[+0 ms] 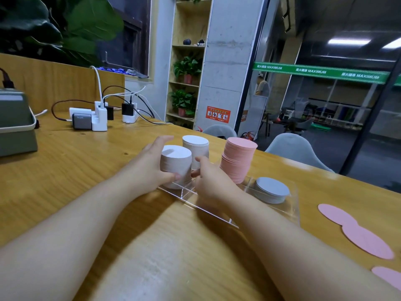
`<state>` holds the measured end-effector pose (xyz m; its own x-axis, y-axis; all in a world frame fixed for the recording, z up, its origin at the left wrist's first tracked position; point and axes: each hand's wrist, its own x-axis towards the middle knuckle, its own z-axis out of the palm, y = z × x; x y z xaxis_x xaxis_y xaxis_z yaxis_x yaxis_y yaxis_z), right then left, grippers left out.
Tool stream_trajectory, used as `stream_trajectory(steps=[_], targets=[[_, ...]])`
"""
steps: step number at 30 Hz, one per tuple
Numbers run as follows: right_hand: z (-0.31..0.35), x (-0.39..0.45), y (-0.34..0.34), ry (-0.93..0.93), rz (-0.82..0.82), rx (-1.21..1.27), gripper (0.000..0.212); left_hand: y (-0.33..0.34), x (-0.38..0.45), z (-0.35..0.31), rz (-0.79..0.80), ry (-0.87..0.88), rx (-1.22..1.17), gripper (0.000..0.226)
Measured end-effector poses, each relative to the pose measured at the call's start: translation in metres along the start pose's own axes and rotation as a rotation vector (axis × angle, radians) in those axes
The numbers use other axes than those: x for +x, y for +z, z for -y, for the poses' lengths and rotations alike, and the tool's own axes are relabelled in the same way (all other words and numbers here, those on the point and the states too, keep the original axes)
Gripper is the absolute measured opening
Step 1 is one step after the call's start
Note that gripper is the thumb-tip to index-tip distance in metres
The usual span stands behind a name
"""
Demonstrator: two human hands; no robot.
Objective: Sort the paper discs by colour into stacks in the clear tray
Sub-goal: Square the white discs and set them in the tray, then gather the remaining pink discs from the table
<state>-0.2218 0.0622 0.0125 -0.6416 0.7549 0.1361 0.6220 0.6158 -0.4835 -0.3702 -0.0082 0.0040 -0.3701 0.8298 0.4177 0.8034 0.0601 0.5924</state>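
A clear tray (pixel 290 213) with dividers lies on the wooden table. A tall white disc stack (pixel 176 161) stands in its near-left compartment. My left hand (pixel 152 164) wraps around this stack from the left, thumb across its front. My right hand (pixel 211 181) touches the same stack from the right with fingertips and thumb. Behind it stands a second pale stack (pixel 196 146). A tall pink stack (pixel 238 159) leans slightly to the right of these. A short grey stack (pixel 271 189) sits in the right compartment. Loose pink discs (pixel 355 231) lie on the table at right.
A power strip with chargers and cables (pixel 102 115) sits at the back left. A grey-green device (pixel 15 124) stands at the far left edge. Grey chairs (pixel 297 148) stand beyond the table's far edge.
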Motion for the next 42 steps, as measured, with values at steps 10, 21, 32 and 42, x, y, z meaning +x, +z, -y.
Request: stream_trajectory(steps=[10, 21, 32, 42], targets=[[0.003, -0.012, -0.010, -0.001, -0.034, 0.004, 0.056, 0.002, -0.004, -0.005, -0.007, -0.040, -0.025, 0.089], [-0.041, -0.109, -0.063, -0.059, -0.195, -0.012, 0.052, 0.007, -0.028, -0.049, -0.087, -0.224, -0.063, 0.087], [-0.107, -0.232, -0.105, 0.050, -0.063, -0.108, 0.071, 0.063, -0.107, -0.122, -0.081, 0.003, -0.018, 0.068], [-0.171, -0.318, -0.138, 0.190, -0.001, -0.208, 0.081, 0.108, -0.146, -0.184, 0.252, 0.255, -0.203, 0.052]])
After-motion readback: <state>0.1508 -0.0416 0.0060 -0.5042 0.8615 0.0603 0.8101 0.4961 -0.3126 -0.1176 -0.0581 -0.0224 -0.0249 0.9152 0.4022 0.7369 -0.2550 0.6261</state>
